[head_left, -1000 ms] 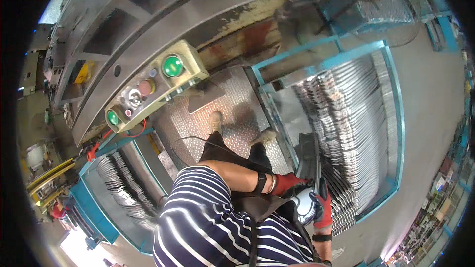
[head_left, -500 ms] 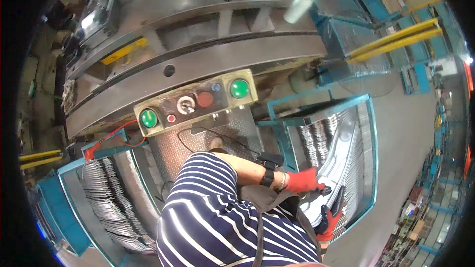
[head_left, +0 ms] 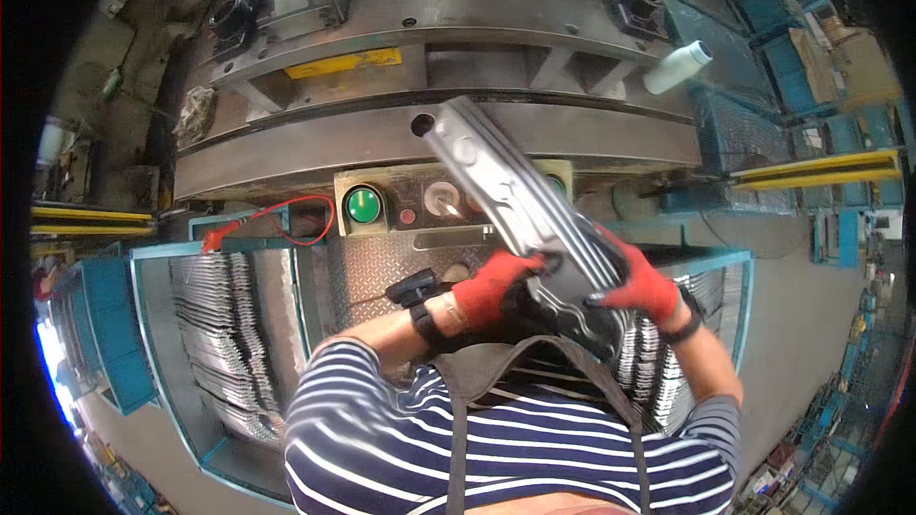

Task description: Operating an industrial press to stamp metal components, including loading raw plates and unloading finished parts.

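A long stamped sheet-metal part, silvery and ribbed lengthwise, is held up in front of my chest, its far end slanting toward the press. My left hand, in a red glove with dark fingertips, grips its left edge near the lower end. On the opposite edge my right hand, gloved alike, is closed around the ribs. Whether it is one part or several nested together, I cannot tell. Behind it the control box is partly covered; its left green button shows fully.
Blue-framed bins with stacked metal parts stand on both sides: the left bin and the right bin. The heavy press bed spans the front. A pale bottle stands on its right side, a rag on its left. A red cable loops beside the box.
My body has turned left from the right bin to face the press. Both hands have lifted the metal part out of that bin and brought it before the control box.
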The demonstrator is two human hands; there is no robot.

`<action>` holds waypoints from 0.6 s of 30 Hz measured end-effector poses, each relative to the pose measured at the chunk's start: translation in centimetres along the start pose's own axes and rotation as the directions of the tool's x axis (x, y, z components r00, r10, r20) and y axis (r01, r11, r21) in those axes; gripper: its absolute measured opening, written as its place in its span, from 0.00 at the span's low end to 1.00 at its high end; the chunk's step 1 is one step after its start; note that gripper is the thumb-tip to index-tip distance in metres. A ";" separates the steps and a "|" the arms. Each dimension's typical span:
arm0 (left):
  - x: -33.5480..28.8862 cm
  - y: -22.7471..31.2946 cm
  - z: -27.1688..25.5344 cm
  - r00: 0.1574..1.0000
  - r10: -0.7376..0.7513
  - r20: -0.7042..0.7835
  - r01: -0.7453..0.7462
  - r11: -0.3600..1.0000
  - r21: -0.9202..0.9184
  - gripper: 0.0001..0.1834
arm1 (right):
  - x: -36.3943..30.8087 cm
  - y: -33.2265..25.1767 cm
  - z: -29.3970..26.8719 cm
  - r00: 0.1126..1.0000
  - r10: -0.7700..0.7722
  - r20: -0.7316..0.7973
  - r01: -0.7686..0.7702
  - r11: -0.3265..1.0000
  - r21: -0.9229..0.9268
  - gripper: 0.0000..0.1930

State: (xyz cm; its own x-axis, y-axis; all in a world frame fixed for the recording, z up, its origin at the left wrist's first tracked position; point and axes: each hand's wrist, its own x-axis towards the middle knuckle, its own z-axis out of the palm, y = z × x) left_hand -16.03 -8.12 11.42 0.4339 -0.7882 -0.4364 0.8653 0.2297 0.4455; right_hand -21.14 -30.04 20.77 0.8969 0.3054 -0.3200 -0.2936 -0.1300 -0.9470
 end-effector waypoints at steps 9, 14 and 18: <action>7.1 3.0 -3.6 0.850 0.314 -0.424 -0.339 0.941 0.017 0.14 | 16.8 2.5 -9.6 0.937 -0.085 0.339 0.144 0.977 -0.155 0.40; 13.2 5.6 -3.0 0.843 0.321 -0.432 -0.361 0.933 -0.010 0.14 | 21.1 0.8 -16.5 0.941 -0.064 0.334 0.188 0.917 -0.352 0.32; 16.8 7.1 -3.2 0.944 0.252 -0.211 -0.297 0.931 -0.214 0.17 | 19.7 0.5 -18.2 0.921 -0.175 0.348 0.388 0.504 -0.772 0.33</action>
State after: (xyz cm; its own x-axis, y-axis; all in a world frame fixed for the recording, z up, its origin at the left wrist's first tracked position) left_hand -1.79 -17.90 4.74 0.6811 -0.5661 -0.4643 0.7303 0.5700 0.3764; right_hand 2.41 -41.26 14.45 0.7622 0.6325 -0.1378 0.4551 -0.6751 -0.5806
